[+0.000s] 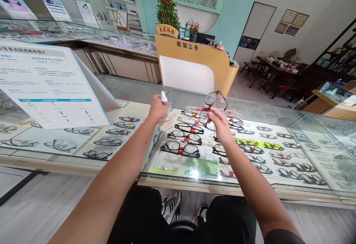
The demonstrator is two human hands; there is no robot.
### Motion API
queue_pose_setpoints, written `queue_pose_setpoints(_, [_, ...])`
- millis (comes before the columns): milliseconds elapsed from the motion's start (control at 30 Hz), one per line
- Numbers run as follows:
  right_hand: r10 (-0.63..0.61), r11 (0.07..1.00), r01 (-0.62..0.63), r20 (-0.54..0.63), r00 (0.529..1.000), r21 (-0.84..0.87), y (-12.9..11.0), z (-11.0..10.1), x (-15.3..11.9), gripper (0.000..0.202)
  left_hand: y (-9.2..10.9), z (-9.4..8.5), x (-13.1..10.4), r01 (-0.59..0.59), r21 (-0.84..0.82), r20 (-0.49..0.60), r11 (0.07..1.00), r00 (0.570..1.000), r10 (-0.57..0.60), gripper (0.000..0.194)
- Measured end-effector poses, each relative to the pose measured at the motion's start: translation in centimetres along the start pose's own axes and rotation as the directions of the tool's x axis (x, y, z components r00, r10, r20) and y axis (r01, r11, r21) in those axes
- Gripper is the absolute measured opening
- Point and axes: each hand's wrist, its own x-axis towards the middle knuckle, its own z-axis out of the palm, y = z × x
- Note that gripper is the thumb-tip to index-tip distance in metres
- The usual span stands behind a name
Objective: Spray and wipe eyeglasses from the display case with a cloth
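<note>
My left hand point(159, 107) is wrapped round a small bottle with a white top point(164, 97), held above the glass counter. Most of the bottle is hidden by my fingers. Just below that hand a pale beige patch point(168, 122) shows; I cannot tell whether it is a cloth or a reflection. To the right, my right hand point(219, 121) pinches a pair of dark-rimmed eyeglasses point(210, 106) between thumb and fingers. The eyeglasses are tilted on end above the counter, one lens higher than the other, with the temples pointing away.
Under the glass counter point(139, 84) lie rows of eyeglass frames point(180, 149), several with red tags. A large printed sign point(55, 84) stands on the counter at left. Beyond is a wooden cashier desk point(189, 47) with plants. A dark table point(278, 68) stands at back right.
</note>
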Motion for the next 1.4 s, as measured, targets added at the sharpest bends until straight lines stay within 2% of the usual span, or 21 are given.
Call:
queue_pose_setpoints(67, [-0.008,1.000,0.008,0.004,1.000,-0.003,-0.1,0.0,0.0,0.038,1.0,-1.1,-0.7,-0.029,0.068,-0.083,0.997,0.996,0.035,0.070])
queue_pose_setpoints(100, [-0.011,1.000,0.011,0.007,1.000,-0.004,-0.1,0.0,0.0,0.038,1.4,-1.6,-1.0,-0.060,0.112,-0.076,0.992,0.995,0.069,0.064])
queue_pose_setpoints(167, [-0.017,1.000,0.017,0.005,1.000,-0.004,-0.2,0.0,0.0,0.038,2.1,-2.6,-1.7,-0.145,0.208,0.063,0.967,0.989,0.135,0.043])
queue_pose_setpoints(233, [-0.018,1.000,0.018,-0.002,1.000,-0.001,-0.2,0.0,0.1,0.036,2.4,-3.0,-2.3,-0.200,0.265,0.232,0.943,0.963,0.139,0.027])
queue_pose_setpoints(300, [-0.014,1.000,0.014,0.000,1.000,-0.003,-0.1,0.1,0.1,0.035,2.3,-3.0,-2.5,-0.204,0.309,0.330,0.929,0.939,0.097,0.028])
queue_pose_setpoints(400, [-0.015,1.000,0.015,0.008,1.000,0.001,0.0,0.1,0.1,0.034,1.7,-2.4,-2.3,-0.188,0.393,0.395,0.900,0.919,0.020,0.039])
queue_pose_setpoints(533, [-0.015,1.000,0.015,0.022,1.000,-0.003,0.1,0.0,0.0,0.036,0.9,-2.4,-1.4,-0.180,0.465,0.452,0.867,0.890,-0.058,0.029])
queue_pose_setpoints(800, [0.002,1.000,-0.002,0.016,1.000,-0.014,-0.1,0.0,-0.1,0.037,0.2,-3.2,-0.6,-0.176,0.544,0.492,0.820,0.859,-0.142,0.026])
queue_pose_setpoints(900, [-0.003,1.000,0.003,0.019,1.000,0.013,-0.1,0.1,-0.1,0.035,0.3,-3.2,-0.6,-0.176,0.544,0.468,0.821,0.875,-0.123,0.019])
queue_pose_setpoints(1067, [-0.001,1.000,0.001,0.022,1.000,-0.010,0.1,0.0,-0.2,0.037,0.5,-3.7,-1.0,-0.194,0.518,0.428,0.833,0.902,-0.056,0.022])
queue_pose_setpoints(1167, [-0.005,1.000,0.005,0.022,1.000,-0.010,0.2,0.0,-0.1,0.038,0.9,-3.9,-1.3,-0.231,0.495,0.452,0.837,0.892,-0.022,0.018])
queue_pose_setpoints(1400, [-0.010,1.000,0.010,0.018,1.000,0.012,-0.1,0.2,-0.2,0.036,1.4,-3.4,-1.6,-0.214,0.545,0.479,0.811,0.873,-0.091,0.012])
